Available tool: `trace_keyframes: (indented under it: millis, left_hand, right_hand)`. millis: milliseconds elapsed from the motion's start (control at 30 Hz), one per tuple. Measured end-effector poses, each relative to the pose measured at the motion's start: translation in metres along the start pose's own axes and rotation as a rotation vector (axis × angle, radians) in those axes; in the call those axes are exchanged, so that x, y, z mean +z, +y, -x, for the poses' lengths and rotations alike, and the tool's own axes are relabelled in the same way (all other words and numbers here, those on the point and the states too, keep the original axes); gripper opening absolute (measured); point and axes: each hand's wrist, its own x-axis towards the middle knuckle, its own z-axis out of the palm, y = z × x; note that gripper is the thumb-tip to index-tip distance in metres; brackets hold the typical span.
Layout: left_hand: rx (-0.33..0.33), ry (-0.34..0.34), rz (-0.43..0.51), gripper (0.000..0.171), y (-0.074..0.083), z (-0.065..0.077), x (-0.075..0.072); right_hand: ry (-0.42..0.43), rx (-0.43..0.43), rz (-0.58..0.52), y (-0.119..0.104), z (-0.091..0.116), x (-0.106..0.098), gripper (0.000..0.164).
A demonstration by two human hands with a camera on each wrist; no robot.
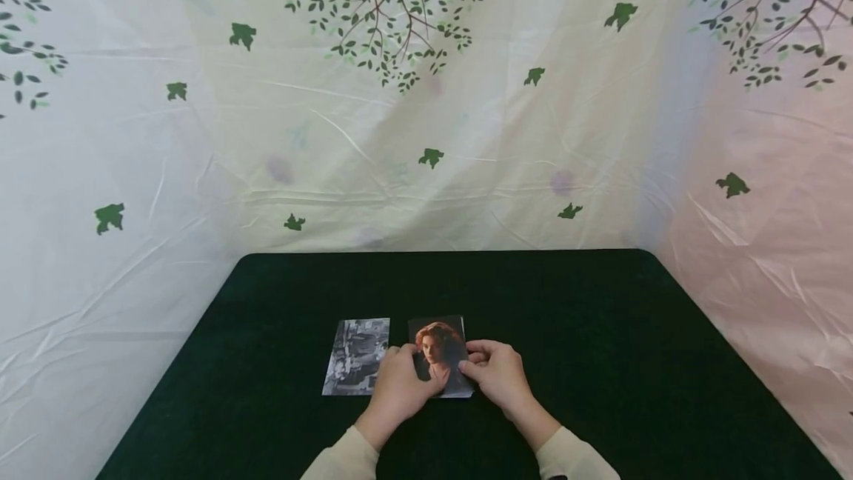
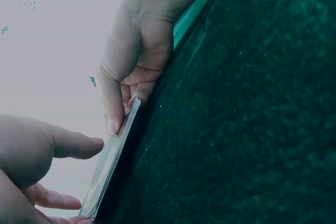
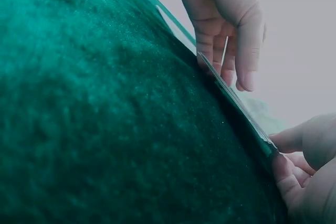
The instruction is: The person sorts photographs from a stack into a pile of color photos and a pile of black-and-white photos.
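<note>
A small stack of photo cards [image 1: 433,347] lies low over the dark green table, its top card showing a portrait of a red-haired person. At its left edge my left hand [image 1: 400,384] holds the stack, fingers along the side and thumb over the face. My right hand [image 1: 496,372] pinches the right edge; in the right wrist view its thumb lies above the stack [image 3: 236,100] and its fingers below. Several layered edges show in the left wrist view on the stack [image 2: 107,169]. A black-and-white photo card [image 1: 356,358] lies flat to the left, partly behind my left hand.
The table [image 1: 600,332] has a dark green velvety cover and rounded far corners. Behind and beside it hangs a pale cloth [image 1: 373,169] printed with green birds and leafy branches.
</note>
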Motion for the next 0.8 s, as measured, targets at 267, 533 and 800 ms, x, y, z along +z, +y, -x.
trace_keyframes:
  millis: [267, 533, 800]
  left_hand:
    - [-0.002, -0.002, -0.030, 0.070, 0.0007, -0.0003, 0.0006]
    - [0.002, -0.015, -0.025, 0.070, 0.0014, -0.0008, -0.0005]
    - [0.005, -0.004, -0.019, 0.070, -0.0007, -0.0003, 0.0021]
  right_hand:
    - [0.039, -0.028, -0.039, 0.0038, -0.0023, 0.0010, 0.032]
    - [0.051, -0.005, -0.049, 0.0035, -0.0034, 0.0010, 0.032]
    - [-0.012, 0.089, -0.170, 0.0017, -0.0024, -0.0034, 0.033]
